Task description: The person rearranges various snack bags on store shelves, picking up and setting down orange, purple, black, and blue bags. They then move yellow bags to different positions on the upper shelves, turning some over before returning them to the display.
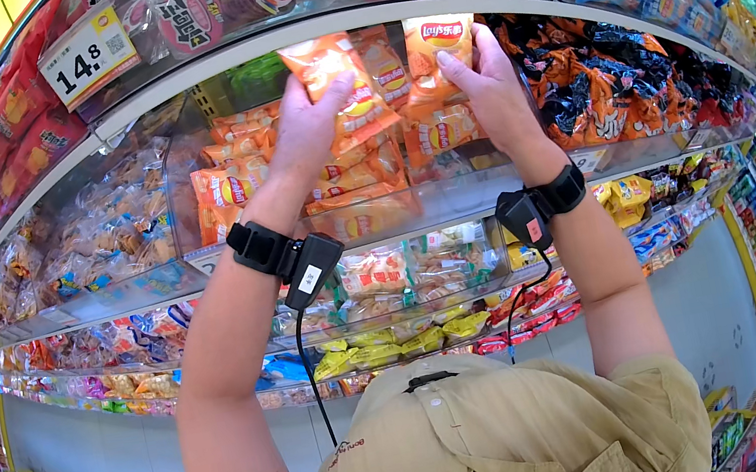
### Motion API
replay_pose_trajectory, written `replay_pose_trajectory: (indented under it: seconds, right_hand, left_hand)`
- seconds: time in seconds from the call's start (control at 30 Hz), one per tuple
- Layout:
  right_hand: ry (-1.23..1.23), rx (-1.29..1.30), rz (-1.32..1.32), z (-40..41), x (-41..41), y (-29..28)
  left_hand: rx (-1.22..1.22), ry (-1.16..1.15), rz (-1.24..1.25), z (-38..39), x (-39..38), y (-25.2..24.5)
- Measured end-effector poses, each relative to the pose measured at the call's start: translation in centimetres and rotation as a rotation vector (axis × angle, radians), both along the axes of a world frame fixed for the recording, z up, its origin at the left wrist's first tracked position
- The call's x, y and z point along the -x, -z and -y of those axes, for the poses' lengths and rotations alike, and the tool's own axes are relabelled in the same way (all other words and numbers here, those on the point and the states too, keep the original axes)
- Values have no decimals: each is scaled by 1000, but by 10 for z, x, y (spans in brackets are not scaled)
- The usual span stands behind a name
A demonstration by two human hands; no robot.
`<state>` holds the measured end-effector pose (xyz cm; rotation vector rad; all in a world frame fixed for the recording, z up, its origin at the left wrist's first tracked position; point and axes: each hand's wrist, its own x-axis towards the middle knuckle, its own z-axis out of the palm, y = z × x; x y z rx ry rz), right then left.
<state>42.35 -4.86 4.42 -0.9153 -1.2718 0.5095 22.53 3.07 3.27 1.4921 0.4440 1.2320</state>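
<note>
My left hand (312,119) is closed on an orange Lay's snack bag (335,69), its thumb across the front. In my right hand (489,83) is a second orange Lay's bag (440,35), pinched between thumb and fingers near its side. Both bags are raised above a clear plastic shelf bin (431,192) in which several more orange Lay's bags (440,134) lie and lean. One of these, an orange bag (230,190), rests at the bin's left side. Each wrist wears a black strap with a cabled black module.
Left of the bin are clear-wrapped snacks (107,208); to its right, black and orange bags (603,90). A white shelf edge (376,12) with price tags (88,56) runs above. Lower shelves hold yellow bags (397,346) and other packets. A clear divider (172,196) borders the bin.
</note>
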Motion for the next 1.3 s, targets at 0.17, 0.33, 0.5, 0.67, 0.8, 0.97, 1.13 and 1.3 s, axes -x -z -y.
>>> replay_pose_trajectory:
  seconds: [0.17, 0.33, 0.5, 0.67, 0.8, 0.97, 1.13, 1.3]
  right_hand:
    - [166, 110, 895, 28, -22, -2]
    - [225, 287, 1372, 40, -20, -4]
    - [28, 524, 1382, 26, -24, 0]
    - [-137, 642, 1411, 17, -28, 3]
    - [-176, 564, 1268, 22, -22, 4]
    - [-140, 377, 1329, 22, -25, 15]
    - [51, 262, 1081, 33, -17, 28]
    - [201, 95, 954, 39, -14, 34]
  left_hand:
    - [2, -105, 74, 0, 0, -1]
    - [-12, -137, 43, -1, 3, -2]
    - [-52, -138, 29, 2, 0, -2]
    - [-72, -131, -38, 1, 1, 1]
    - [-109, -103, -98, 4, 2, 1]
    - [-114, -47, -131, 9, 1, -2]
    - [-99, 36, -167, 17, 2, -5]
    - [-120, 29, -251, 18, -3, -1]
